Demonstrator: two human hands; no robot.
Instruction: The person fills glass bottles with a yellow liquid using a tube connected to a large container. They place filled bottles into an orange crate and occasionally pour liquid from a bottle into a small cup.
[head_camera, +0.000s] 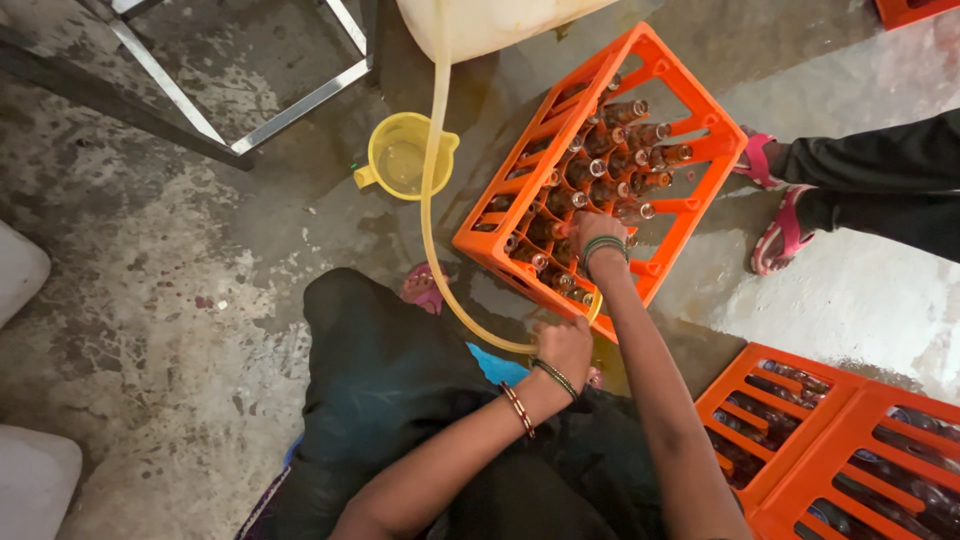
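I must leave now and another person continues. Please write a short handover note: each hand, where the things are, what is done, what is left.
Left hand: closed grip on the yellowish hose, near its lower end.
Right hand: inside the tilted orange crate, on the brown bottles.
The hose runs up to a pale container at the top. A yellow jug with some liquid stands beside the crate.
Done: cannot tell which bottles are filled.
Left: unclear. More orange crates with bottles sit at lower right. The floor is wet.
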